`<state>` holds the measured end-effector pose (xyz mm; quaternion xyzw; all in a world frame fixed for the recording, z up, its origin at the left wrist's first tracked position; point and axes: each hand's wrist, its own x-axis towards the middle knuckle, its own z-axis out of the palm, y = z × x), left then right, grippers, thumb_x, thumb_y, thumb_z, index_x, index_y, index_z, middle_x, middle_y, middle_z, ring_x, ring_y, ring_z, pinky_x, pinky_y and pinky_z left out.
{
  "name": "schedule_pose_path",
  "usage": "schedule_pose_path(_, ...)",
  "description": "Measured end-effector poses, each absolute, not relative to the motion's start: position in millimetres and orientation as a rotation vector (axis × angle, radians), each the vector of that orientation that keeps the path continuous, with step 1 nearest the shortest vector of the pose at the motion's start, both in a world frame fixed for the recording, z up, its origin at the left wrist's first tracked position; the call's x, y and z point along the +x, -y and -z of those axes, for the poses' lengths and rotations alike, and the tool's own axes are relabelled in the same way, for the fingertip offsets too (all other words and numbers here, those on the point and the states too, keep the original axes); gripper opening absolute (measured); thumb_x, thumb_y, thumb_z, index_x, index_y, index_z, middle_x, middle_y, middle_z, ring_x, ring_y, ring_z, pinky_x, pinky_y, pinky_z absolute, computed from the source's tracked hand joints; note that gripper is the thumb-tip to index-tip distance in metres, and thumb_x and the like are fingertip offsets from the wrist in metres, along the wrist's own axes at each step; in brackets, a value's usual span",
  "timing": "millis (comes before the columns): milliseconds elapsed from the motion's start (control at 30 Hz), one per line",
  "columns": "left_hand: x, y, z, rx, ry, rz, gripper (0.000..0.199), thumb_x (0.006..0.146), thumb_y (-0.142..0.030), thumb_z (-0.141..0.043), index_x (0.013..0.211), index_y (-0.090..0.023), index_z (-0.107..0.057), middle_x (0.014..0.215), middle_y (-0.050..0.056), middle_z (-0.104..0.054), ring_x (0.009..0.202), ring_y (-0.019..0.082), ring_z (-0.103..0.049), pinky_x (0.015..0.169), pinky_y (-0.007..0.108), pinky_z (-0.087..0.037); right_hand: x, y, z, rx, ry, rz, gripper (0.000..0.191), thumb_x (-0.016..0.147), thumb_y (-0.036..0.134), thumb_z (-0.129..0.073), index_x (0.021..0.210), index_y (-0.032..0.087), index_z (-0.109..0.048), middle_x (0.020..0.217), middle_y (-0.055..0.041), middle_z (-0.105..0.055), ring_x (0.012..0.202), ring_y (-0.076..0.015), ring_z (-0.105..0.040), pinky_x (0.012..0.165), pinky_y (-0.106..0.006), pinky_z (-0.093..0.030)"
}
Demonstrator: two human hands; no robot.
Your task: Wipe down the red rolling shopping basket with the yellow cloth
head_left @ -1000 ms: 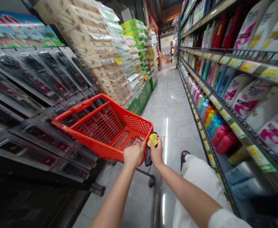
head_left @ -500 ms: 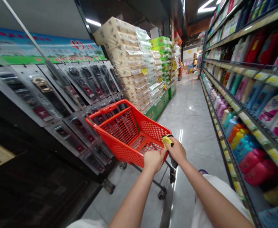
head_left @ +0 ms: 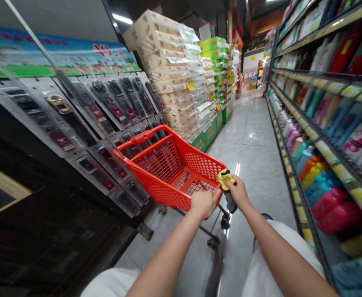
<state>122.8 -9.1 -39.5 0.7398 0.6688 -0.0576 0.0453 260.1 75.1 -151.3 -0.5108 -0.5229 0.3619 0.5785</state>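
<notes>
A red plastic shopping cart with a basket of open grid walls stands in front of me at an angle, and I see no goods in it. My left hand is closed over the rim at its near corner. Beside that corner, my right hand grips a small yellow-and-black object with a dark grey part hanging below it. Its exact kind is not clear. Whether the right hand also touches the cart I cannot tell.
Packaged belts hang on a dark wall at left, close to the cart. Stacked cream cartons and green packs stand beyond. Shelves of bottles line the right. A grey tiled aisle floor runs between.
The view has shifted slightly. My right hand sits a little farther from the cart's corner, showing more of the dark grey part. My left hand stays on the rim.
</notes>
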Motion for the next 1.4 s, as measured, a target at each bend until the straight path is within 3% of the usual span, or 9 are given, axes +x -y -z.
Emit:
schedule_pose_path(133, 81.1, 11.3, 32.3, 2.574, -1.650, -0.038, 0.048, 0.101, -0.044, -0.027, 0.104, -0.024, -0.070, 0.097, 0.005, -0.076, 0.095, 0.020, -0.068, 0.108, 0.044, -0.034, 263.6, -97.1, 162.4, -1.239, 0.859, -0.847, 0.046, 0.075, 0.045, -0.055, 0.111, 0.016, -0.060, 0.105, -0.0101, -0.066, 0.094, -0.0226, -0.062, 0.085, -0.036, -0.050)
schedule_pose_path(233, 56.2, 10.9, 32.6, 2.579, -1.709, -0.191, 0.046, 0.101, -0.042, -0.029, 0.096, -0.026, -0.072, 0.101, 0.003, -0.075, 0.101, 0.019, -0.064, 0.114, 0.050, -0.018, 256.4, -94.4, 153.7, -1.264, 1.016, -0.725, 0.041, 0.079, 0.042, -0.055, 0.114, 0.020, -0.063, 0.111, -0.0091, -0.062, 0.104, -0.0234, -0.058, 0.094, -0.040, -0.047)
schedule_pose_path(433, 49.3, 2.0, 38.1, 2.569, -1.704, -0.099, 0.052, 0.099, -0.043, -0.030, 0.074, -0.022, -0.070, 0.081, 0.002, -0.075, 0.083, 0.018, -0.062, 0.102, 0.045, -0.026, 222.9, -9.8, 137.5, -1.129, 1.401, -0.731, 0.024, 0.083, 0.032, -0.058, 0.105, 0.030, -0.067, 0.106, -0.0029, -0.062, 0.098, -0.0200, -0.061, 0.089, -0.033, -0.048)
schedule_pose_path(667, 50.4, 1.9, 33.7, 2.605, -1.636, -0.054, 0.046, 0.091, -0.057, -0.043, 0.073, -0.023, -0.068, 0.074, 0.000, -0.071, 0.081, 0.018, -0.061, 0.091, 0.041, -0.027, 239.1, -71.8, 151.4, -1.263, 0.794, -0.829, 0.036, 0.082, 0.035, -0.054, 0.114, 0.020, -0.059, 0.113, -0.0092, -0.064, 0.102, -0.0222, -0.060, 0.092, -0.037, -0.047)
schedule_pose_path(800, 54.0, 1.3, 35.1, 2.598, -1.655, -0.025, 0.045, 0.092, -0.055, -0.044, 0.072, -0.023, -0.068, 0.076, 0.000, -0.071, 0.083, 0.019, -0.061, 0.090, 0.041, -0.026, 247.2, -111.5, 148.6, -1.172, 0.798, -0.936, 0.031, 0.078, 0.037, -0.056, 0.103, 0.019, -0.061, 0.101, -0.0057, -0.069, 0.092, -0.0208, -0.062, 0.084, -0.033, -0.049)
schedule_pose_path(933, 63.9, -5.3, 38.3, 2.590, -1.715, -0.032, 0.041, 0.093, -0.054, -0.045, 0.080, -0.026, -0.072, 0.084, 0.001, -0.074, 0.088, 0.021, -0.062, 0.090, 0.042, -0.025, 225.8, -64.2, 149.8, -1.206, 0.884, -0.931, 0.024, 0.079, 0.035, -0.055, 0.098, 0.023, -0.062, 0.095, -0.0009, -0.069, 0.088, -0.0189, -0.063, 0.083, -0.031, -0.050)
schedule_pose_path(1100, 78.0, -9.9, 39.4, 2.618, -1.784, -0.065, 0.044, 0.092, -0.056, -0.043, 0.079, -0.025, -0.072, 0.083, 0.002, -0.075, 0.086, 0.022, -0.060, 0.086, 0.042, -0.026, 201.5, -3.2, 171.1, -1.166, 1.018, -0.900, 0.031, 0.076, 0.030, -0.060, 0.107, 0.024, -0.063, 0.109, -0.0026, -0.067, 0.102, -0.0193, -0.062, 0.092, -0.031, -0.047)
schedule_pose_path(1267, 78.3, -3.4, 39.1, 2.618, -1.765, -0.109, 0.045, 0.092, -0.055, -0.043, 0.075, -0.024, -0.070, 0.080, 0.002, -0.074, 0.084, 0.022, -0.060, 0.087, 0.042, -0.027, 225.1, -62.3, 185.7, -1.350, 0.698, -1.000, 0.027, 0.073, 0.026, -0.056, 0.099, 0.022, -0.060, 0.093, -0.0019, -0.068, 0.086, -0.0183, -0.063, 0.081, -0.031, -0.051)
schedule_pose_path(1400, 75.7, 1.2, 41.6, 2.603, -1.769, -0.141, 0.043, 0.091, -0.054, -0.044, 0.075, -0.026, -0.071, 0.079, 0.001, -0.074, 0.082, 0.021, -0.060, 0.088, 0.043, -0.027, 238.9, -119.5, 178.2, -1.249, 0.685, -0.906, 0.035, 0.077, 0.029, -0.052, 0.111, 0.021, -0.057, 0.115, -0.0057, -0.064, 0.101, -0.0172, -0.060, 0.088, -0.029, -0.048)
